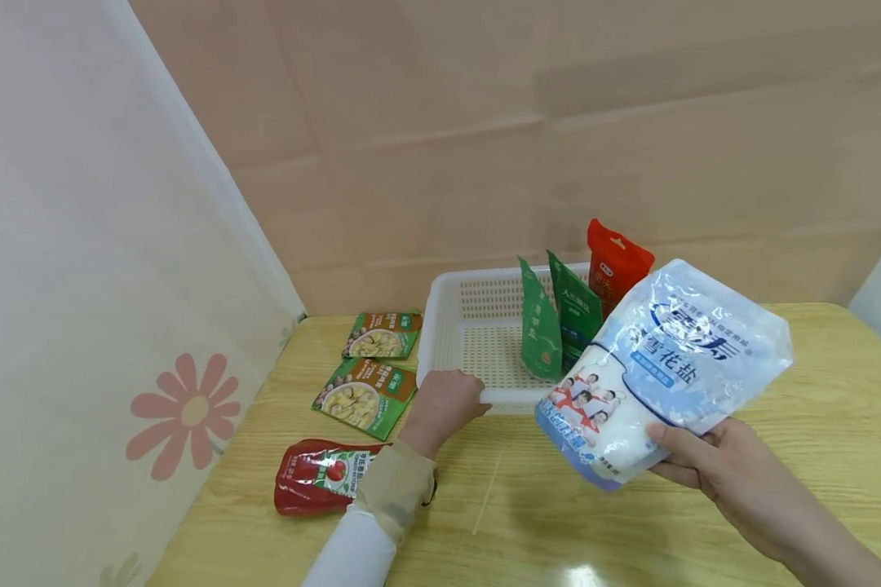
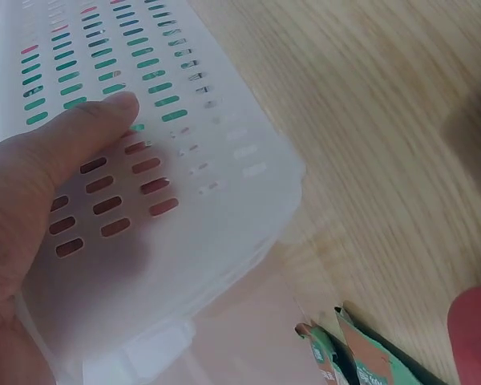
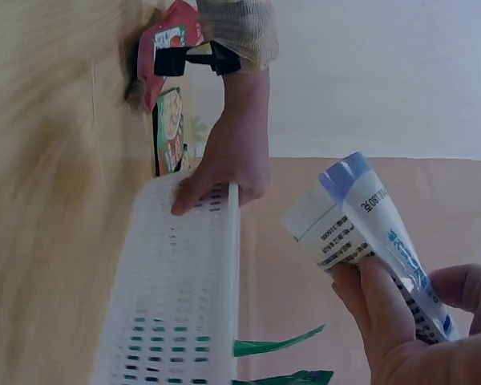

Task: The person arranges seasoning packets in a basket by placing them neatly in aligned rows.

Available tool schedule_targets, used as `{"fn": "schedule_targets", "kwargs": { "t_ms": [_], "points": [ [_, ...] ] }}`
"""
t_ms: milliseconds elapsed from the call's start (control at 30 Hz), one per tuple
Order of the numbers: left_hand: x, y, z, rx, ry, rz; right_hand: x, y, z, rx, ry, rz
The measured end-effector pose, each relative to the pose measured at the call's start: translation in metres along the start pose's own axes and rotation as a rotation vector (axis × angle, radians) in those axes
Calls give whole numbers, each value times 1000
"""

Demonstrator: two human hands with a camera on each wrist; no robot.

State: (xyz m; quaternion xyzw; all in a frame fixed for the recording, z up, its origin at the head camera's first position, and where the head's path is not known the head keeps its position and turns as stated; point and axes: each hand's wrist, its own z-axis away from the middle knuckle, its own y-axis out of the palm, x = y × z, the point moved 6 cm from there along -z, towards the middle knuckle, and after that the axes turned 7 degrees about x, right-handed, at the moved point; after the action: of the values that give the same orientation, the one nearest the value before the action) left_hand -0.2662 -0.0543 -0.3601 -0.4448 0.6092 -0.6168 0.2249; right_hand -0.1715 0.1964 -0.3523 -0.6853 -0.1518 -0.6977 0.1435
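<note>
Salt bag [image 1: 661,367] held up in the right hand [image 1: 712,461], left hand [image 1: 444,403] gripping the basket [image 1: 470,326] rim.

Fingers of the right hand pinched the bag's lower corner, holding it above the bench [image 1: 837,408], just right of the basket. Three pouches [image 1: 568,314] stood upright inside. This looked like the loading step; the next move would call for lowering the bag upright beside them. Three sachets [image 1: 367,391] lay left of the basket.
</note>
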Motion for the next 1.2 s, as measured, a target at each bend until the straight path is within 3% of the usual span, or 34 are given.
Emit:
{"fn": "schedule_targets", "kwargs": {
  "t_ms": [200,367,500,700,933,1200],
  "points": [
    [1,-1,0,2,-3,3,29,-1,-23,-128,7,285],
    [1,-1,2,9,-7,13,57,13,-45,-241,-63,481],
    [1,-1,3,18,-8,18,69,26,-65,-322,-72,609],
    [1,-1,2,0,-14,25,65,41,-98,-332,-46,665],
    [-1,-3,0,-36,-19,22,41,45,-131,-300,-20,661],
    [1,-4,0,-18,-43,13,21,50,-162,-301,49,723]
  ]
}}
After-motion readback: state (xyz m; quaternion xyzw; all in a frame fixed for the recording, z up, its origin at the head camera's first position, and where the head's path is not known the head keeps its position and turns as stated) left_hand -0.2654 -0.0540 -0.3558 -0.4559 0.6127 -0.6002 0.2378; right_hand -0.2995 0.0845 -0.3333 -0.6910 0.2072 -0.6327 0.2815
